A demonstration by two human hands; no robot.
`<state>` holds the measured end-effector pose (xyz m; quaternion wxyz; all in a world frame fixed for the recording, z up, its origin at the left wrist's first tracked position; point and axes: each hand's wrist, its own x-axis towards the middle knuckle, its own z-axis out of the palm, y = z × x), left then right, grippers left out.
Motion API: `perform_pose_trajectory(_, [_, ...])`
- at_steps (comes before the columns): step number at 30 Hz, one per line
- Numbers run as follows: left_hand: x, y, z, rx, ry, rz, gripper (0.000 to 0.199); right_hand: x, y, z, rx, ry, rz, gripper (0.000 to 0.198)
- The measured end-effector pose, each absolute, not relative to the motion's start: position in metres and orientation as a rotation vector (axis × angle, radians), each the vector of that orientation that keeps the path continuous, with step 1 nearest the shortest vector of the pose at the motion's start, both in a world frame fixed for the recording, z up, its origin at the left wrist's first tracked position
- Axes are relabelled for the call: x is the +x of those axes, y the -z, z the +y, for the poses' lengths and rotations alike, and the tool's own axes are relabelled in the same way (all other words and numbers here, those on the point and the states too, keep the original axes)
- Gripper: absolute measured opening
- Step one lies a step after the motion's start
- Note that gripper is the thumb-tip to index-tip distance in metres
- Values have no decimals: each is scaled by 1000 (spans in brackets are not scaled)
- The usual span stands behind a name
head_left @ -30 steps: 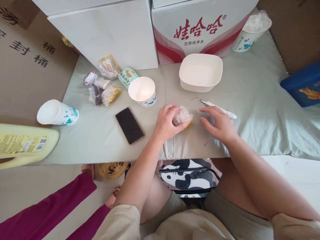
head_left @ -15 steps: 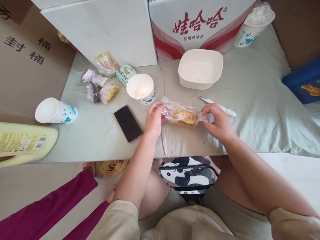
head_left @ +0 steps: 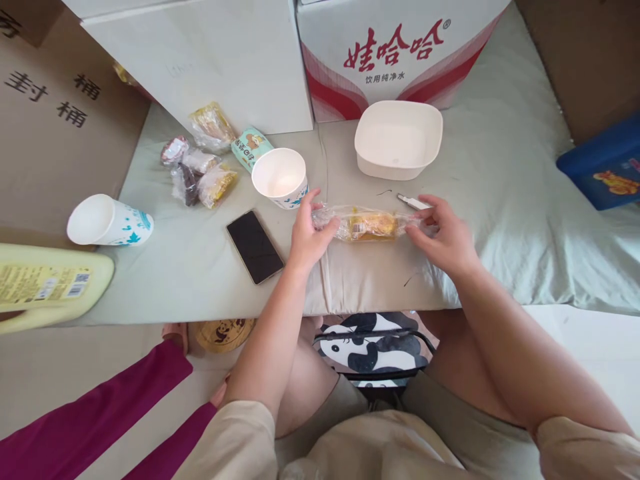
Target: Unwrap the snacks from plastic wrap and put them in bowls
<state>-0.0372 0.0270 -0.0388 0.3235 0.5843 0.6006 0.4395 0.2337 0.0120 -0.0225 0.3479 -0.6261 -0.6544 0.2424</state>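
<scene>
A small yellow snack packet (head_left: 373, 224) in clear plastic wrap lies lengthwise between my hands, just above the cloth. My left hand (head_left: 311, 230) holds the loose left end of the wrap, thumb on top and index finger stretched upward. At the other end, my right hand (head_left: 445, 237) has the wrap between thumb and fingers. A white utility knife (head_left: 411, 201) lies behind the right hand, which partly covers it. Just beyond my left hand stands a paper cup (head_left: 280, 175), with a phone (head_left: 255, 247) to its left.
A white bowl (head_left: 399, 140) stands before a printed carton (head_left: 400, 60). Several wrapped snacks (head_left: 203, 167) and a teal packet (head_left: 253, 148) lie at the left. Another cup (head_left: 110, 221) lies tipped beside a yellow jug (head_left: 55, 283). Someone's purple-trousered leg (head_left: 100, 407) shows below.
The wrap's ends have loosened and spread flatter, and my fingers have opened wider around them. The plastic-filled cup at the upper right is gone from view. My right hand now covers more of the knife.
</scene>
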Motion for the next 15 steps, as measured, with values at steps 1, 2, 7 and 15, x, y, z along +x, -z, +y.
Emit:
perform_pose_trajectory(1, [-37, 39, 27, 1640, -1137, 1596, 48, 233, 22, 12, -1624, -591, -1745, 34])
perform_pose_trajectory(2, [-37, 38, 26, 1722, -1122, 1611, 43, 234, 23, 12, -1607, -546, -1780, 23])
perform_pose_trajectory(7, [-33, 30, 26, 1710, -1144, 1618, 2, 239, 21, 11, -1432, -242, -1879, 4])
perform_pose_trajectory(15, [-35, 19, 17, 1495, -1394, 1396, 7, 242, -5, -10, -1350, 30, -2001, 8])
